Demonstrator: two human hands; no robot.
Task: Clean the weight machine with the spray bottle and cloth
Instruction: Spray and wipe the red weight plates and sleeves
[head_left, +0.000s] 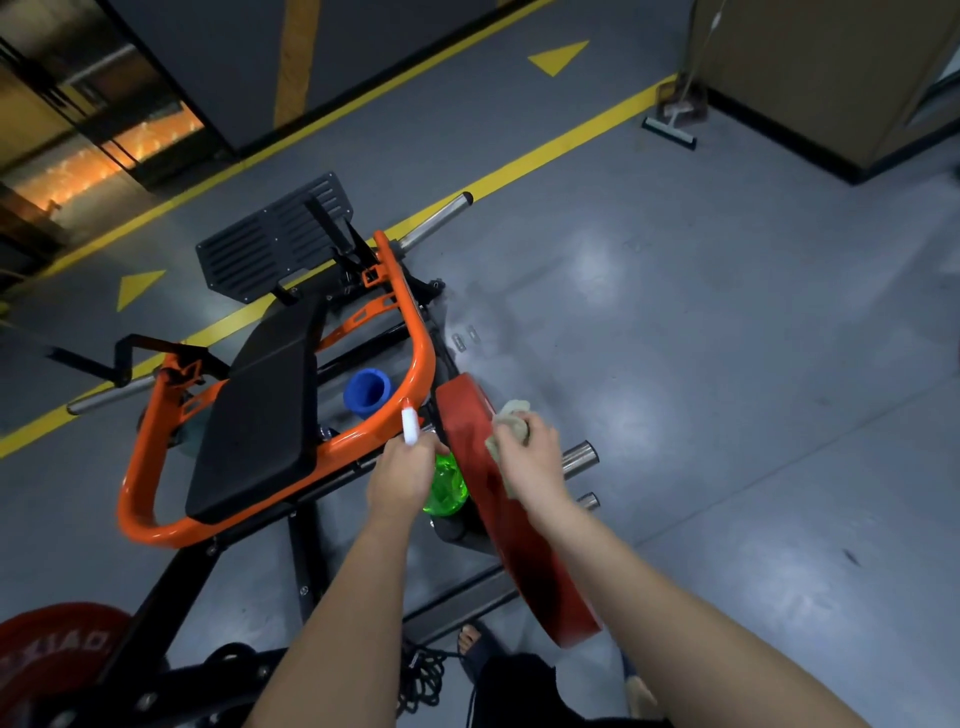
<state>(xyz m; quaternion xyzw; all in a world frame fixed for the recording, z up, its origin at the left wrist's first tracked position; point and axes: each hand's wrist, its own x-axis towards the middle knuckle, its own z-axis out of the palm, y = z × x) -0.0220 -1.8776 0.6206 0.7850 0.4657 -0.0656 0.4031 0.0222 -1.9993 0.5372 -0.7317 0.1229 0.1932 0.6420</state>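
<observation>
The right hand (530, 457) clenched a beige cloth (511, 423) against the upper rim of the red weight plate (514, 561), apparently to wipe it. Just left of the plate, the left hand (402, 475) grasped the green spray bottle (448, 486), nozzle up, probably kept ready. Open grey floor (727, 364) lay right of the plate; the orange frame (410, 322) crowded its left.
</observation>
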